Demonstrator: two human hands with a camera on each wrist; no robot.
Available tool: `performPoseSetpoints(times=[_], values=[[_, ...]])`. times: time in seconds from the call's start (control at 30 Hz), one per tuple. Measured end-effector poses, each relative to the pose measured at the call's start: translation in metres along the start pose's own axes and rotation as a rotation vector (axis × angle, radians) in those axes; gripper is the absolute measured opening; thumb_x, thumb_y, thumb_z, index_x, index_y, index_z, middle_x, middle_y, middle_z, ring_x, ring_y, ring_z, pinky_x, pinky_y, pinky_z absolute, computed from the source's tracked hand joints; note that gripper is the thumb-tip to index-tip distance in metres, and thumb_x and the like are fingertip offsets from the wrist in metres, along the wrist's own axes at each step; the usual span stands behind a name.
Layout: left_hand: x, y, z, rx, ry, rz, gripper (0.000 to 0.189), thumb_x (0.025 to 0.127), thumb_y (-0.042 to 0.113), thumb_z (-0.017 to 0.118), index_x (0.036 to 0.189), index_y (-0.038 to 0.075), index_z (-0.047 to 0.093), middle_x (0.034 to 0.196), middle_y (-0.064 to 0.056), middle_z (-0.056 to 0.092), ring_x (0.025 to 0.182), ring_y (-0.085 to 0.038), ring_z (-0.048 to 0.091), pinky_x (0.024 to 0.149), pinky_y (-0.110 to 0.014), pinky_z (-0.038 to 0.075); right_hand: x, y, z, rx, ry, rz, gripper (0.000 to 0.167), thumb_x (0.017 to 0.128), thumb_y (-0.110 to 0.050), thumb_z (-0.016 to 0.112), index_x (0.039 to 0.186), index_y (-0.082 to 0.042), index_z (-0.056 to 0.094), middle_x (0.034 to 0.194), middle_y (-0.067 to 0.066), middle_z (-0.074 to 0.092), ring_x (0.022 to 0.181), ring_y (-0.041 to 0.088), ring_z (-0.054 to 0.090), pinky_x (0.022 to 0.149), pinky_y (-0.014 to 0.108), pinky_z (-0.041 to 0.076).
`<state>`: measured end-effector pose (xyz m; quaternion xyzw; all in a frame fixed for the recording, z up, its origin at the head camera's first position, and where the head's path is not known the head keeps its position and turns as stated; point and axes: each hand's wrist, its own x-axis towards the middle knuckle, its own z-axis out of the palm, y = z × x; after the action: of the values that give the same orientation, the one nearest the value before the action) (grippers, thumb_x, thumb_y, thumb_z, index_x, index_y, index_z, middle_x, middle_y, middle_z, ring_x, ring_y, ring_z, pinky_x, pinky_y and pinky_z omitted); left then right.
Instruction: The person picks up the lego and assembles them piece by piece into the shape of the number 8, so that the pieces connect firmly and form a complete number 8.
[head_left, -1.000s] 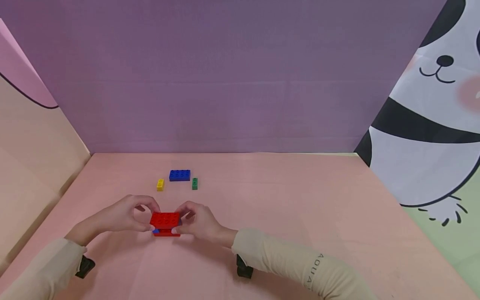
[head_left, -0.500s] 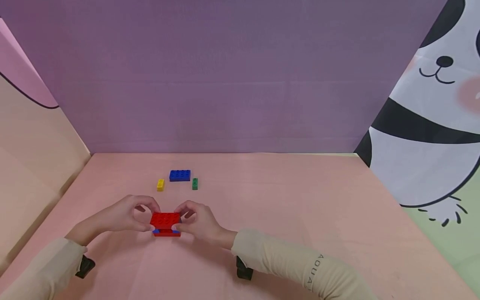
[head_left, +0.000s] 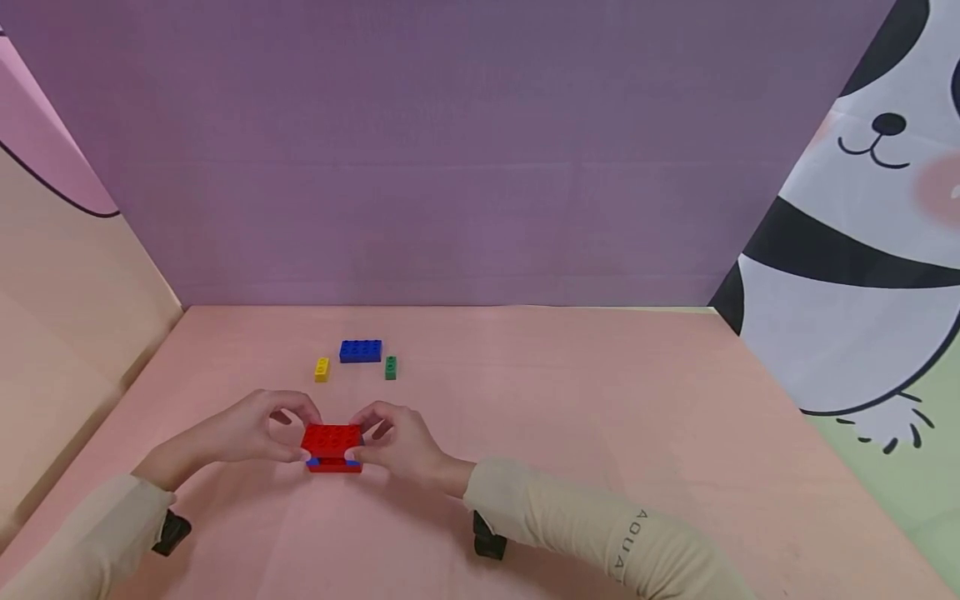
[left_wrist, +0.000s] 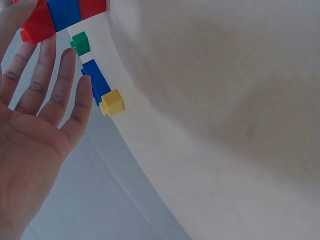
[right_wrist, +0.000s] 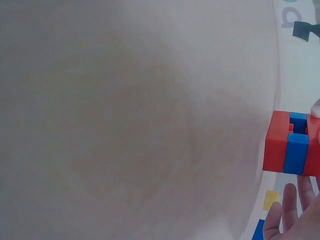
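A small stack of toy building bricks stands on the pink surface in the head view. Its upper red brick (head_left: 332, 439) is studded on top, and a lower red brick (head_left: 334, 468) forms the base. Between them are blue bricks (right_wrist: 295, 155), with a gap in the middle seen in the right wrist view. My left hand (head_left: 247, 429) pinches the upper red brick at its left end, thumb in front and index finger behind. At the right end, my right hand (head_left: 405, 450) pinches the same brick likewise. In the left wrist view the other left fingers extend away from the stack.
Behind the stack lie a blue brick (head_left: 361, 351), a small yellow brick (head_left: 322, 369) and a small green brick (head_left: 391, 367). A purple cloth wall (head_left: 450, 208) rises at the table's back edge; a panda-printed panel (head_left: 847, 258) stands on the right.
My right thumb has shifted up slightly, uncovering blue at the stack's right front. The left hand and the stack stay in place.
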<state>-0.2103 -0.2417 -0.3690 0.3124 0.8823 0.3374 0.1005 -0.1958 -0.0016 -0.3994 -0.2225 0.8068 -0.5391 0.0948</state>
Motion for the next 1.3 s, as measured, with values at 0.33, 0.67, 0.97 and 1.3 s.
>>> performPoseSetpoints(times=[0.33,0.67,0.97,1.3], values=[[0.0002,-0.003,0.0018,0.012,0.006,-0.024,0.032,0.071,0.027,0.078,0.097,0.022,0.06,0.095,0.009,0.063,0.092,-0.007,0.056,0.08,-0.045,0.047,0.0006,0.0005,-0.0009,0.002,-0.003,-0.007,0.03,0.076,-0.015,0.073,0.103,-0.014,0.06,0.102,0.0,0.063,0.083,0.011,0.056,0.066,0.016,0.05],[0.0006,-0.0014,-0.0009,-0.022,-0.029,-0.013,0.032,0.074,0.026,0.075,0.101,0.019,0.06,0.098,0.006,0.064,0.094,-0.011,0.057,0.079,-0.044,0.046,0.0007,-0.0001,-0.002,0.01,-0.006,0.01,0.03,0.076,-0.012,0.073,0.103,-0.014,0.061,0.102,0.001,0.063,0.088,0.017,0.057,0.066,0.016,0.048],[0.0006,-0.0021,-0.0004,-0.078,-0.022,-0.018,0.029,0.075,0.024,0.074,0.1,0.017,0.061,0.098,0.003,0.065,0.094,-0.012,0.057,0.081,-0.044,0.047,0.0002,-0.001,-0.0023,0.012,-0.005,0.016,0.029,0.076,-0.012,0.073,0.103,-0.015,0.06,0.102,0.0,0.063,0.089,0.018,0.057,0.066,0.016,0.048],[0.0021,-0.004,-0.002,-0.101,-0.046,-0.035,0.029,0.075,0.023,0.074,0.099,0.016,0.061,0.098,0.003,0.065,0.095,-0.015,0.057,0.081,-0.044,0.046,-0.0009,-0.0013,0.0003,0.005,0.023,0.038,0.028,0.076,-0.016,0.074,0.101,-0.018,0.061,0.1,-0.004,0.063,0.088,0.017,0.057,0.066,0.017,0.048]])
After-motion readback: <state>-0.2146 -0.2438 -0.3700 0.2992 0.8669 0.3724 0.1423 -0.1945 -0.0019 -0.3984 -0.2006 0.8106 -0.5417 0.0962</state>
